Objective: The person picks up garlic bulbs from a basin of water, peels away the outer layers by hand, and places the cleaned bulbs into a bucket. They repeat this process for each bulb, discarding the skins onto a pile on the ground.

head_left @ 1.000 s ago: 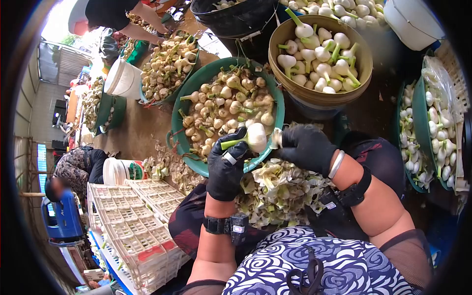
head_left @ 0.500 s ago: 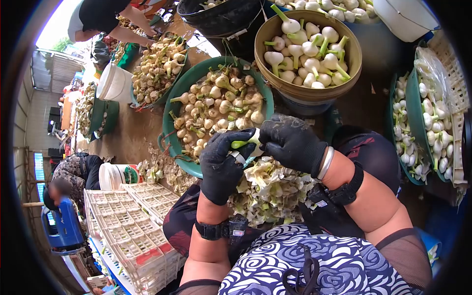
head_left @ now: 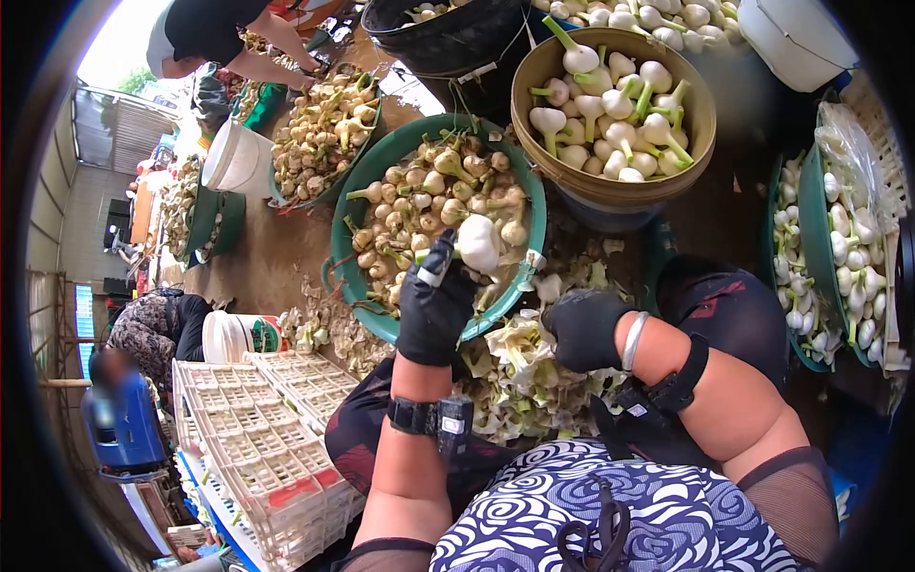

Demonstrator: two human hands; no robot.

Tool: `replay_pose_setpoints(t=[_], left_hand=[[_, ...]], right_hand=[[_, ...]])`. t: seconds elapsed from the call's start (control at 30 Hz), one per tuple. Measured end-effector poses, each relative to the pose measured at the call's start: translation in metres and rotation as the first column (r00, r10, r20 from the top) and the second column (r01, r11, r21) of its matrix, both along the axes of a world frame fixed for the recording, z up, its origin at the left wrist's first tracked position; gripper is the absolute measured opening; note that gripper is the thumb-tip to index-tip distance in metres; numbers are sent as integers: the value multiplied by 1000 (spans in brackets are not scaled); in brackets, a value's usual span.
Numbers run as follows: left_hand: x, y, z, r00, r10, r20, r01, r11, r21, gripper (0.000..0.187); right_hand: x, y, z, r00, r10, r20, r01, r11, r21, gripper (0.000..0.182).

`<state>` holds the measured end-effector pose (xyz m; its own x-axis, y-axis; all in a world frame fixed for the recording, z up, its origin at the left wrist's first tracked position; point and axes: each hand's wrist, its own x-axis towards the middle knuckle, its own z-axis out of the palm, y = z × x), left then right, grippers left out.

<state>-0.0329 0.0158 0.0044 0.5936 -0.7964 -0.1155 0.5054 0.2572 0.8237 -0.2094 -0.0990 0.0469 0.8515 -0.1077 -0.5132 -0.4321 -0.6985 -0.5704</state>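
Note:
A peeled white garlic bulb [head_left: 478, 243] with a short green stem is gripped in my left hand [head_left: 435, 310], raised over the near side of a green tub [head_left: 536, 219]. Unpeeled brownish garlic bulbs [head_left: 440, 195] fill that tub. My right hand [head_left: 585, 330], also in a black glove, is lower and to the right, apart from the bulb. Its fingers are curled at the edge of a heap of garlic skins [head_left: 519, 377] on my lap; what they hold, if anything, is hidden.
A tan bucket [head_left: 707, 119] of clean white bulbs stands beyond my right hand. Green baskets [head_left: 815, 243] of garlic line the right side. Stacked plastic crates [head_left: 248, 429] stand at left. Two other people [head_left: 152, 329] [head_left: 224, 38] bend over farther left.
My hands have parted. The left has turned the bulb upright, its white head now in full view; the right has dropped toward the skins. The whole view has shifted slightly.

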Motion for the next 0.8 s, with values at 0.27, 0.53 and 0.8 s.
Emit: replay_pose_setpoints(t=[0.27,0.53,0.8], left_hand=[[31,-71,61,962,-215,171,225,974,-37,34],[44,19,-203,364,-838,408,-289,315,904,46],[40,16,-136,848,-411,336,1,634,774,27]], right_hand=[[-2,-2,-22,996,87,-26,-87,996,-2,23],[-3,-6,-15,998,-35,60,40,996,-82,26],[9,-13,-25,887,-287,361,309,951,-4,37]])
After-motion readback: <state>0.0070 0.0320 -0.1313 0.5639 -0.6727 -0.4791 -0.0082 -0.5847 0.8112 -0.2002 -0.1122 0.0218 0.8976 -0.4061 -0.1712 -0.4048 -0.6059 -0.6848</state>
